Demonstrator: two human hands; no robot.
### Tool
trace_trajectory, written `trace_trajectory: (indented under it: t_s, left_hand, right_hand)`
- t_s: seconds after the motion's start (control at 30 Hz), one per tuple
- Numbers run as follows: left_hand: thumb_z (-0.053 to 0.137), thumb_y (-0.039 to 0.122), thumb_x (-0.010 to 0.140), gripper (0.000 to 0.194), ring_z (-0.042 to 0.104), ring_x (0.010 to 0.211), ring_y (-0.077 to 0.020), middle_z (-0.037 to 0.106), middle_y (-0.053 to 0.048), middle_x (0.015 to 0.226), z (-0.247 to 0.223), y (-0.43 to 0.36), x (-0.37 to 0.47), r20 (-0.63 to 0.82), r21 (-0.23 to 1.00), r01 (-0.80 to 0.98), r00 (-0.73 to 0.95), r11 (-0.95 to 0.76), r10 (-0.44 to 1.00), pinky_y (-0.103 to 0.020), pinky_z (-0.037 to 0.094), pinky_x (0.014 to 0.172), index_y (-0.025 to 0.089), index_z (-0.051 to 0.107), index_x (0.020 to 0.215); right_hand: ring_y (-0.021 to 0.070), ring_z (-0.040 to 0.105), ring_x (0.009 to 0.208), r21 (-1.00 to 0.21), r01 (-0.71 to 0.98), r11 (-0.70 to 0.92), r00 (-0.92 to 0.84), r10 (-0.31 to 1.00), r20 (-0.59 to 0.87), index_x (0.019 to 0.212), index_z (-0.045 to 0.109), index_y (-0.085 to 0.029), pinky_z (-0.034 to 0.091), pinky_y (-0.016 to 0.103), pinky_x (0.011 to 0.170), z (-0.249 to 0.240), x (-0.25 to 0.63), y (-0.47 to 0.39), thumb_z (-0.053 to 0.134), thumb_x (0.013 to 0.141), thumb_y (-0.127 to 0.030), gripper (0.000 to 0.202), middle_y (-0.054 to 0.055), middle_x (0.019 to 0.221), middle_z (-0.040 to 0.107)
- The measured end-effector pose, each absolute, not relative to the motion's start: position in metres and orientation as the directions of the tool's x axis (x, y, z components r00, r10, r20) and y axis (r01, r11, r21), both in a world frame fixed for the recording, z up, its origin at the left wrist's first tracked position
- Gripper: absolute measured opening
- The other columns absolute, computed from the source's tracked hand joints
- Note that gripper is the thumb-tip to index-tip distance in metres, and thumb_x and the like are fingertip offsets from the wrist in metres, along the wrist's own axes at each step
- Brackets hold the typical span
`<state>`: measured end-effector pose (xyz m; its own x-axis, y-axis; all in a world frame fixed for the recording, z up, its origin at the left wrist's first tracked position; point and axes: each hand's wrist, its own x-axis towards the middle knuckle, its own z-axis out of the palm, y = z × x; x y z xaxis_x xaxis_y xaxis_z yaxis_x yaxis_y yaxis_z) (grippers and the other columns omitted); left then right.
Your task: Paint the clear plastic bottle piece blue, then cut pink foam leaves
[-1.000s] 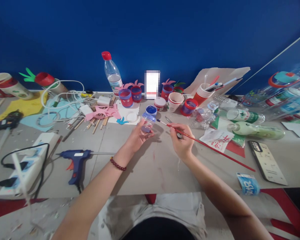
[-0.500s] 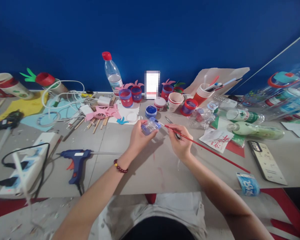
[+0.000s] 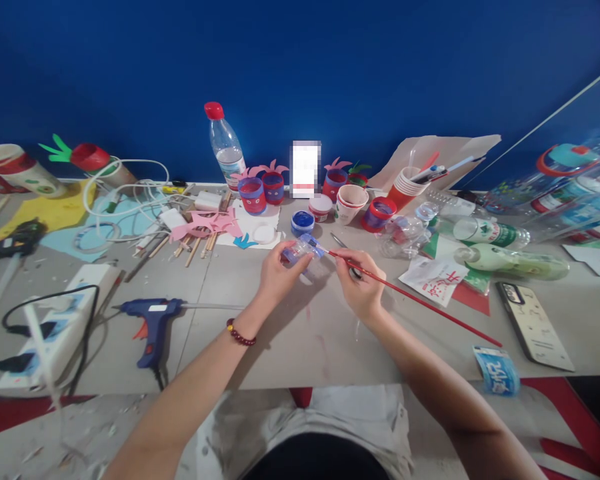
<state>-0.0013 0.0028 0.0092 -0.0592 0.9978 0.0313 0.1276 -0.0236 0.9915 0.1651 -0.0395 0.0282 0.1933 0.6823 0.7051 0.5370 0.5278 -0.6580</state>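
Note:
My left hand (image 3: 280, 272) is closed round a small clear plastic piece (image 3: 297, 252) with blue paint on it. In my right hand (image 3: 361, 280) is a long red paintbrush (image 3: 420, 299), its tip touching the painted plastic near the upper edge. The handle slants down to the right, past my wrist. An open jar of blue paint (image 3: 303, 221) stands just behind the plastic piece, beside a pinkish lidded jar (image 3: 321, 208). Red and blue painted cups (image 3: 252, 196) with paper tops are behind it to the left.
A blue glue gun (image 3: 153, 327) and a white power strip (image 3: 63, 323) lie at left. An upright bottle (image 3: 226, 150) stands near the wall. To the right are a paper cup (image 3: 351, 204), plastic bottles (image 3: 510, 260) and a phone (image 3: 534, 327).
The plastic piece has turned slightly in my left hand, whose thumb has shifted a little. My right hand and the brush are almost where they were.

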Motion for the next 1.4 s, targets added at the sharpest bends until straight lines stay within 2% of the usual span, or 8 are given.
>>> trace_trajectory:
  t_s: [0.13,0.3,0.47,0.73,0.97,1.17,1.27,1.4]
  left_hand:
    - [0.085,0.047,0.06,0.048,0.062,0.077,-0.0164,0.071,-0.004,0.088,0.013,0.005,0.001,-0.11,0.991,-0.083,-0.07,0.104,0.992,-0.029,0.049,0.073,0.018,0.067,0.093]
    - [0.084,0.048,0.06,0.045,0.058,0.069,-0.0136,0.067,-0.001,0.074,0.023,0.005,0.0,-0.213,0.972,-0.126,-0.103,0.2,0.972,-0.026,0.045,0.067,0.016,0.069,0.087]
    - [0.079,0.058,0.066,0.044,0.064,0.072,-0.0161,0.069,-0.004,0.074,0.023,0.006,-0.003,-0.277,0.935,-0.224,0.021,0.274,0.961,-0.029,0.049,0.072,0.016,0.068,0.076]
    - [0.08,0.055,0.065,0.047,0.068,0.079,-0.0182,0.073,-0.007,0.086,0.027,0.007,-0.002,-0.371,0.81,-0.437,0.133,0.39,0.919,-0.032,0.053,0.077,0.016,0.068,0.09]
    - [0.064,0.063,0.074,0.048,0.068,0.081,-0.0214,0.07,-0.01,0.082,0.034,0.008,-0.006,-0.417,0.794,-0.39,0.208,0.466,0.885,-0.036,0.056,0.085,0.017,0.068,0.085]
    - [0.061,0.069,0.073,0.05,0.068,0.086,-0.0264,0.071,-0.013,0.083,0.035,0.01,-0.009,-0.356,0.822,-0.389,0.219,0.416,0.908,-0.042,0.057,0.085,0.02,0.067,0.084]
    - [0.061,0.067,0.074,0.049,0.068,0.08,-0.0247,0.069,-0.01,0.079,0.035,0.01,-0.007,-0.374,0.803,-0.42,0.196,0.423,0.906,-0.044,0.057,0.083,0.02,0.065,0.088]
    - [0.069,0.06,0.07,0.047,0.066,0.076,-0.0195,0.065,-0.004,0.077,0.032,0.01,-0.004,-0.367,0.811,-0.44,0.129,0.385,0.921,-0.039,0.056,0.081,0.019,0.06,0.092]
  right_hand:
    - [0.0156,0.071,0.071,-0.658,0.545,0.52,0.196,0.684,0.703,0.093,0.07,-0.025,0.058,0.03,0.063,0.027,0.165,-0.04,0.06,0.09,-0.015,0.014,0.002,0.085,0.077]
    - [0.0157,0.071,0.072,-0.667,0.531,0.523,0.205,0.684,0.7,0.094,0.07,-0.025,0.058,0.029,0.064,0.026,0.165,-0.04,0.061,0.089,-0.014,0.015,0.002,0.086,0.077]
    - [0.0162,0.072,0.072,-0.656,0.539,0.529,0.2,0.676,0.71,0.092,0.069,-0.026,0.059,0.03,0.064,0.026,0.165,-0.039,0.06,0.09,-0.015,0.014,0.002,0.086,0.078]
    - [0.0165,0.072,0.076,-0.681,0.518,0.518,0.215,0.691,0.69,0.094,0.069,-0.025,0.06,0.031,0.067,0.024,0.166,-0.04,0.06,0.09,-0.016,0.013,0.003,0.089,0.078]
    - [0.0173,0.073,0.078,-0.683,0.51,0.524,0.225,0.685,0.693,0.095,0.069,-0.025,0.06,0.032,0.067,0.024,0.167,-0.04,0.06,0.09,-0.016,0.014,0.003,0.089,0.078]
    - [0.0164,0.072,0.073,-0.691,0.54,0.481,0.234,0.702,0.672,0.094,0.069,-0.025,0.06,0.03,0.064,0.024,0.167,-0.037,0.06,0.091,-0.019,0.011,0.003,0.085,0.077]
    - [0.0165,0.073,0.073,-0.68,0.537,0.499,0.239,0.683,0.691,0.094,0.069,-0.025,0.06,0.029,0.062,0.025,0.167,-0.037,0.06,0.091,-0.019,0.012,0.003,0.086,0.077]
    - [0.0171,0.074,0.079,-0.662,0.513,0.546,0.235,0.653,0.72,0.095,0.069,-0.025,0.061,0.029,0.064,0.025,0.167,-0.038,0.059,0.092,-0.017,0.013,0.003,0.092,0.078]
